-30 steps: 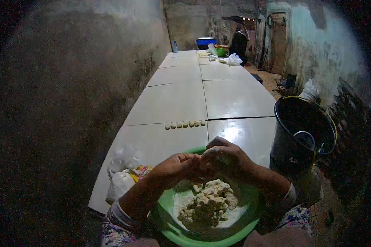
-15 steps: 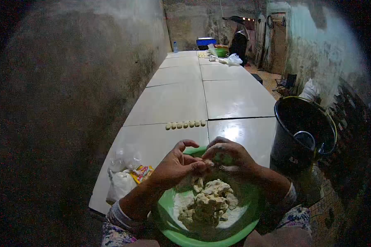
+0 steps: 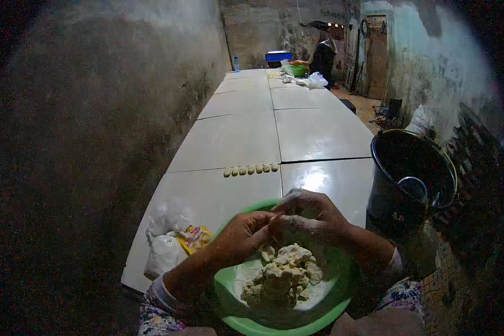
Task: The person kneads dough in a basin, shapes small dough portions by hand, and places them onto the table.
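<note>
A green basin [image 3: 341, 305] in front of me holds crumbly pale dough [image 3: 285, 271] with white flour around it. Over its far part, my left hand [image 3: 246, 232] and my right hand [image 3: 308, 215] meet at the fingertips. The fingers of both are closed together in a pinch, and what lies between them is too hidden to make out. White flour coats my right thumb and fingers. Farther up the white table, several small dough pieces [image 3: 251, 169] lie in a row.
Plastic bags [image 3: 165, 252] and a yellow packet [image 3: 195, 238] lie left of the basin. A black bucket [image 3: 397, 190] stands at the right. At the far end are a blue crate [image 3: 278, 57], a green bowl [image 3: 298, 71], white bags [image 3: 316, 80] and a person [image 3: 322, 59].
My left fingers, spread half a second ago with a small dough piece visible at the fingertips, have closed in against my right hand. The piece is now hidden.
</note>
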